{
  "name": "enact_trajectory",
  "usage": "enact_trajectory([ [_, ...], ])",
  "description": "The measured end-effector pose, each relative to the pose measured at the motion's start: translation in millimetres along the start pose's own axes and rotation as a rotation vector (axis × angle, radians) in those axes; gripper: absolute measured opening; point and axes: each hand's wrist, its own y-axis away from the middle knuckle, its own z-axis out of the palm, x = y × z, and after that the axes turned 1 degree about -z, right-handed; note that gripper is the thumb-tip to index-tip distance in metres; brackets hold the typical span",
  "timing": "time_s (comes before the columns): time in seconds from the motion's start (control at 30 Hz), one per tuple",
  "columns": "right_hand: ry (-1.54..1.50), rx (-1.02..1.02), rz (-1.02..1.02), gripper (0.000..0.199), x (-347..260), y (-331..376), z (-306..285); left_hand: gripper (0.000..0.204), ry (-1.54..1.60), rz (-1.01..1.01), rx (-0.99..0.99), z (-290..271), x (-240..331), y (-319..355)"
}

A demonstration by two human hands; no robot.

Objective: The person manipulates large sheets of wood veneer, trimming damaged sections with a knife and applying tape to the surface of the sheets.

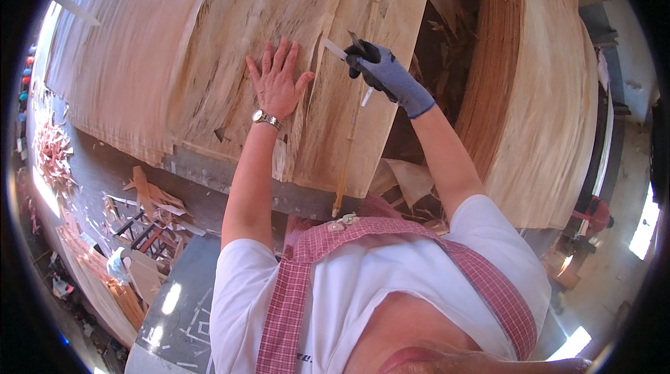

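Note:
My left hand (279, 88), bare and with a metal watch at the wrist, lies flat with fingers spread on a pale, dark-streaked wood veneer sheet (237, 46). A ragged lengthwise edge runs just right of it. My right hand (384, 74), in a blue-grey glove with dark fingers, is closed above the veneer. From its fingers a pale flat strip (334, 48) sticks out, and a white end shows below the hand. A dark narrow tip (356, 41) juts up beside it; its kind is unclear. A thin yellowish stick (351, 129) lies lengthwise along the sheet.
A thick stack of veneer (492, 46) stands to the right, past a gap with torn scraps (443, 4). Pinkish veneer (132, 46) spreads on the left. Broken veneer pieces (150, 196) lie beyond the table edge at lower left. Another person (597, 215) is far right.

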Motion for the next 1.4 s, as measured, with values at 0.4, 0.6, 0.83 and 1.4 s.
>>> enact_trajectory([
  [0.4, -0.072, 0.029, 0.025, 0.019, 21, -38, 20, 0.075, -0.031, -0.132, -0.06, -9, 14, -6],
  [0.6, -0.057, 0.015, 0.04, 0.018, 35, -49, 28, 0.073, 0.011, -0.132, 0.028, -6, 19, -6],
  [0.83, 0.044, 0.068, 0.059, 0.024, 49, -61, 35, 0.056, 0.16, 0.098, 0.154, 1, 15, -4],
  [1.4, 1.444, 0.187, -0.529, 0.027, 46, -87, 32, 0.043, -0.043, 0.3, -0.016, 6, 21, -9],
])
